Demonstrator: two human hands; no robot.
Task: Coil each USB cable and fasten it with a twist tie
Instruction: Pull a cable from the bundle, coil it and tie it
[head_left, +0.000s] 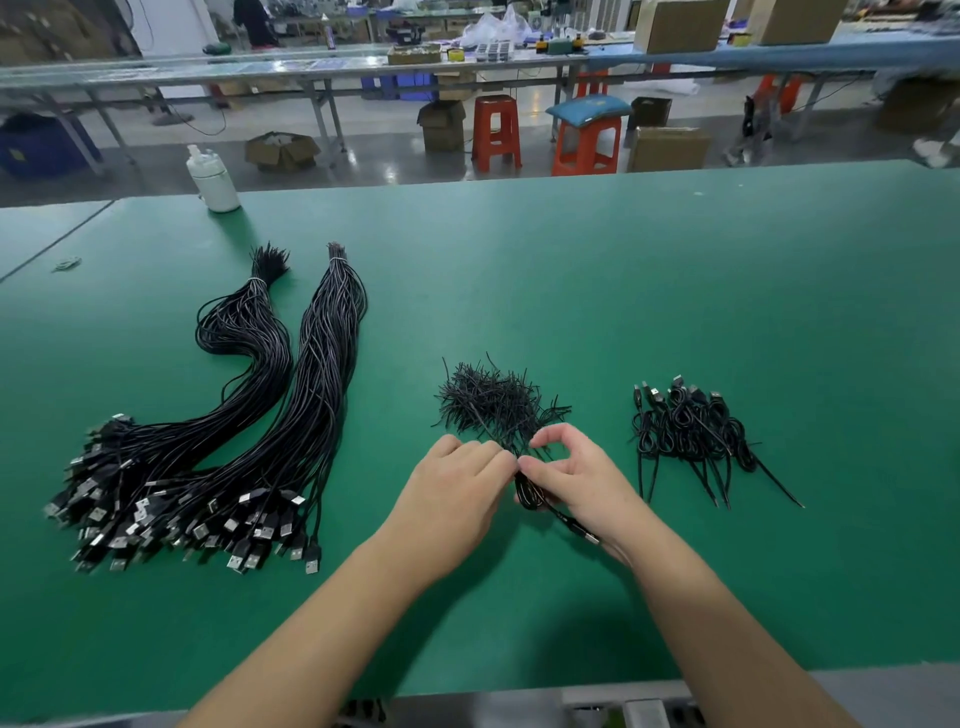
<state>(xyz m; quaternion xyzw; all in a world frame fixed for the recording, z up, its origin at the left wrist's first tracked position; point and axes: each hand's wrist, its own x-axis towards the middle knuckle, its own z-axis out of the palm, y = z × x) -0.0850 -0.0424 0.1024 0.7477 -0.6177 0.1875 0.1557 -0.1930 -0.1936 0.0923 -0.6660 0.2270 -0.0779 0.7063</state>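
Note:
A small black coiled USB cable (531, 498) sits between my hands at the table's front middle, its plug end (586, 535) trailing toward my right wrist. My right hand (576, 478) holds the coil, thumb and forefinger pinching at its top. My left hand (457, 491) meets it there, fingertips pinching the same spot; the tie itself is too small to make out. Just behind my hands lies a loose pile of black twist ties (493, 400). Two long bundles of uncoiled USB cables (218, 441) lie at the left. Several tied coils (691, 431) lie at the right.
A green table mat (623, 286) covers the bench. A white pump bottle (214, 179) stands at the back left edge. Beyond the table are orange stools (496, 132), cardboard boxes and other benches.

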